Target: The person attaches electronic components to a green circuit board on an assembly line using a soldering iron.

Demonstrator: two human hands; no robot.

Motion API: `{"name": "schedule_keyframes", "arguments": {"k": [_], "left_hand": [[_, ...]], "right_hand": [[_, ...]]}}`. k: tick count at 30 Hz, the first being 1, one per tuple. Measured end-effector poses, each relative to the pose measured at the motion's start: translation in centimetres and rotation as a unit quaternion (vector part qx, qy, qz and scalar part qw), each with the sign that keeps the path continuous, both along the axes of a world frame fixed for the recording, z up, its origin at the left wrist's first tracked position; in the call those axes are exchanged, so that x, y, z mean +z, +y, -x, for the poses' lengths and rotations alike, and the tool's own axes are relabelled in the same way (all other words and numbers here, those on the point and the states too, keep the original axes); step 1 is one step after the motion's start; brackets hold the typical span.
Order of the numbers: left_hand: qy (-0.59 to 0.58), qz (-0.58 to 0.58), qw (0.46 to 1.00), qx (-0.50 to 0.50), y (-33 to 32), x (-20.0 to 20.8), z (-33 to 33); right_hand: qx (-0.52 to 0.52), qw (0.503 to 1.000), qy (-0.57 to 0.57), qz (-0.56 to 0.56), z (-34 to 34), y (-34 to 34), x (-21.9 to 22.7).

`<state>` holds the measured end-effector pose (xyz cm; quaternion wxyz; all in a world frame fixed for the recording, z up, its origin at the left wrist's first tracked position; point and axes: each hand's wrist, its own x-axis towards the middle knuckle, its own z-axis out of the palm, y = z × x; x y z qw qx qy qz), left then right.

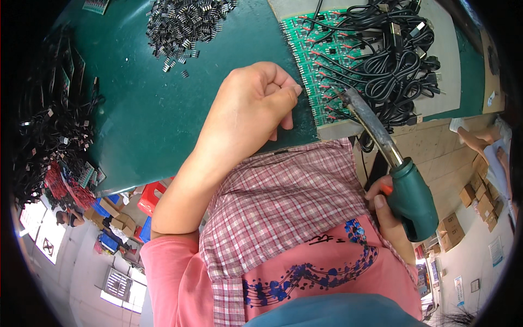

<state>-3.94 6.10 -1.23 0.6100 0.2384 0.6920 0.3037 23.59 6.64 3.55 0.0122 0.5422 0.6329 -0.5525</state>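
Right hand [388, 220] is wrapped around the handle of a green soldering gun [415, 204]; its metal barrel points to 11 o'clock, with the tip over the 5 o'clock end of a green circuit-board panel [309, 65]. Tip contact with a joint: cannot tell. Left hand [245, 109] is just beside the panel's near-left edge, thumb and curled fingers together; whether anything is pinched inside cannot be told. From the left hand, the panel lies at 2 o'clock on a grey mat [449, 90]. Red and black leads reach boards along the panel's length, running from bundled black USB cables [387, 82] on its 3 o'clock side. Progress, judged: lead placement looks well advanced; individual joints are too small to verify, so how many remain for soldering is undetermined. Loose black pin connectors [185, 27] lie piled at 11 o'clock on the green tabletop [141, 131]. At 9 o'clock, a heap of cables [54, 131] with some boards among it possibly represents other completed units; unconfirmed.
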Motion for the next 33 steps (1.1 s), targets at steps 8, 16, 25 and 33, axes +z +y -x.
{"name": "schedule_keyframes", "arguments": {"k": [8, 16, 25, 33], "left_hand": [[-0.010, -0.009, 1.000, 0.000, -0.2, -0.2, 0.2], [-0.019, -0.012, 1.000, -0.003, -0.1, -0.1, 0.2], [-0.031, -0.009, 0.999, 0.024, 0.2, 0.0, 0.5], [0.081, -0.058, 0.995, 0.027, 1.1, 0.0, 1.0]], "right_hand": [[0.105, 0.993, 0.035, -0.028, -0.2, 0.4, 0.0], [0.132, 0.989, -0.020, -0.067, -0.3, 0.3, 0.0], [0.191, 0.964, -0.186, -0.005, -0.5, 2.0, 2.3], [-0.158, 0.926, 0.343, 0.000, -0.8, 4.4, 2.3]]}}
